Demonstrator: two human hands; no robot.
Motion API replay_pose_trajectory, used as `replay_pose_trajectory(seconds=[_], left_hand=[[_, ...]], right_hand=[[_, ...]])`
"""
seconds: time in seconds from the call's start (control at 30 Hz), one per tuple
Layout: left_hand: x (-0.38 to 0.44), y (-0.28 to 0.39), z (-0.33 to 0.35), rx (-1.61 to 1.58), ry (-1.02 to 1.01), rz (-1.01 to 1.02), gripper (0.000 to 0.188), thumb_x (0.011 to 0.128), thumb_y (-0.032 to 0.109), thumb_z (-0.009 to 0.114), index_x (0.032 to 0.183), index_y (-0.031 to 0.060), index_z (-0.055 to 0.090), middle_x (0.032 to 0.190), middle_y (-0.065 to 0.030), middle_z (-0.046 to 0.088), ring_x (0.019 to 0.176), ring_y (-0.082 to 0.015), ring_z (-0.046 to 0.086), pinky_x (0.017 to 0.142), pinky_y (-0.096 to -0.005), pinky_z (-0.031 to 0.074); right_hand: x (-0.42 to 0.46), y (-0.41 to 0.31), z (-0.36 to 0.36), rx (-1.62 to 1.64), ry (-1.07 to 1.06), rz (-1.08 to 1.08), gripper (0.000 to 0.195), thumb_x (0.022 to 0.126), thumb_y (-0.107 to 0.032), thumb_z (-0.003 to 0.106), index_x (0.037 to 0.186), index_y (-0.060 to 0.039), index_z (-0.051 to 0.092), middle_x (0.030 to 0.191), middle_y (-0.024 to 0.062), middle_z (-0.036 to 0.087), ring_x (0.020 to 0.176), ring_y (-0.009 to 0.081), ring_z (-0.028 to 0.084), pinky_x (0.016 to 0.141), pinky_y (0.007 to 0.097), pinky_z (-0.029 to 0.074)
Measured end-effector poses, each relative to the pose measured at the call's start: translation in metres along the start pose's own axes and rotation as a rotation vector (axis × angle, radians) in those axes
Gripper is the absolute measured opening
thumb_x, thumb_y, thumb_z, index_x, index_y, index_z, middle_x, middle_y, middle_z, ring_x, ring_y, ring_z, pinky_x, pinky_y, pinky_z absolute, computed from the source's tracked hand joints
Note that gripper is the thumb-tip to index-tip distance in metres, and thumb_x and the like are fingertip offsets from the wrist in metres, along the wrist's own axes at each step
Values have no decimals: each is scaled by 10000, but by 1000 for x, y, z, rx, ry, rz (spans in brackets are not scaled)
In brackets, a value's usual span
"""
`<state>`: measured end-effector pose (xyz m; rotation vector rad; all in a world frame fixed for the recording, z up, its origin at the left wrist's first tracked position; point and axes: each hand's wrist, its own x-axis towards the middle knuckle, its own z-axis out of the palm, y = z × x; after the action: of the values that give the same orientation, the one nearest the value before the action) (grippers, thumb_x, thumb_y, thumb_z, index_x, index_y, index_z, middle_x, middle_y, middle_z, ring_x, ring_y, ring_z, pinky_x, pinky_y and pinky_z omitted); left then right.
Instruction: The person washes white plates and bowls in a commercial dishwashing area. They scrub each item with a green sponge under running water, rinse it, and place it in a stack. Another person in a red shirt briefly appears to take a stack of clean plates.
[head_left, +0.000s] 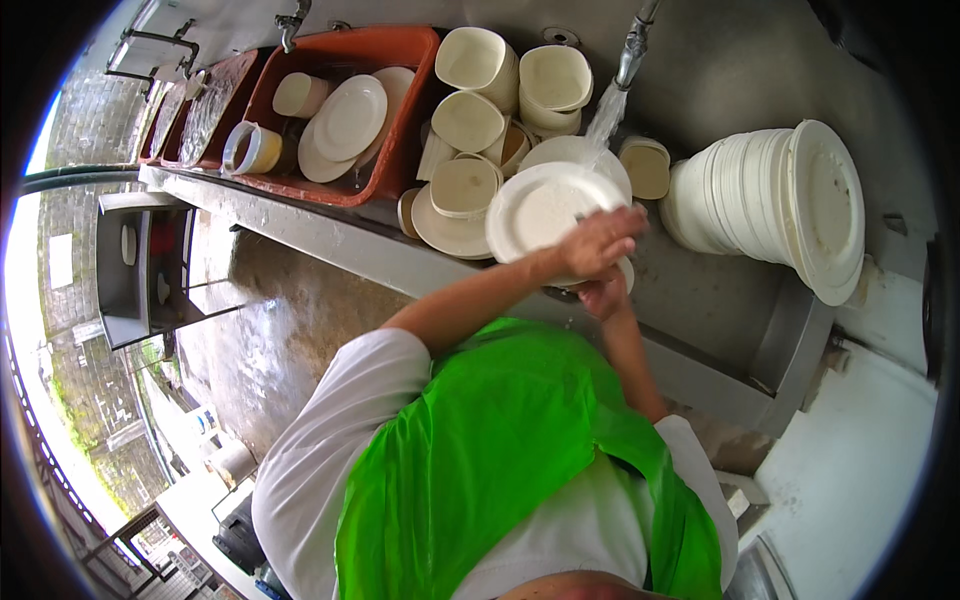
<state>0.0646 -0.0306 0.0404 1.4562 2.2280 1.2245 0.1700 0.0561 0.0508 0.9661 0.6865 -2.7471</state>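
Note:
A white round plate (536, 206) is tilted in front of me over the sink, wet on its face. My left hand (604, 240) reaches across the right side of this plate, its fingers slightly blurred; a small dark bit shows beside it, too hidden to name. Under it, my right hand (604, 295) grips the near rim, partly covered by the left. Part of another plate rim shows below. Water runs from a metal tap (634, 56) onto a second plate (577, 154) just behind.
Stacked square bowls (469, 120) crowd the left of the metal sink (720, 311). A tall stack of plates (739, 191) leans sideways at the right. An orange tub (416, 124) holds plates and a bowl. A cup-like container (259, 148) sits by its rim.

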Motion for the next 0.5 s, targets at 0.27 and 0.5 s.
replay_pose_trajectory(seconds=[0.27, 0.5], left_hand=[[-8, -86, -69, 85, 30, -590, 673, 869, 382, 660, 1390, 19, 439, 1341, -198, 530, 1221, -314, 533, 1022, -425, 414], [23, -14, -140, -566, 118, -646, 452, 863, 188, 675, 1260, -2, 572, 1132, -200, 665, 1017, -303, 658, 890, -359, 513]], right_hand=[[12, -34, -90, 90, -402, 87, 616, 685, -85, 472, 1266, 119, 475, 1263, 208, 580, 1129, 374, 593, 901, 536, 524], [42, -35, -18, -149, 401, -285, 575, 893, -441, 523, 1254, 7, 524, 1201, 203, 596, 1216, 324, 516, 1065, 514, 366]])
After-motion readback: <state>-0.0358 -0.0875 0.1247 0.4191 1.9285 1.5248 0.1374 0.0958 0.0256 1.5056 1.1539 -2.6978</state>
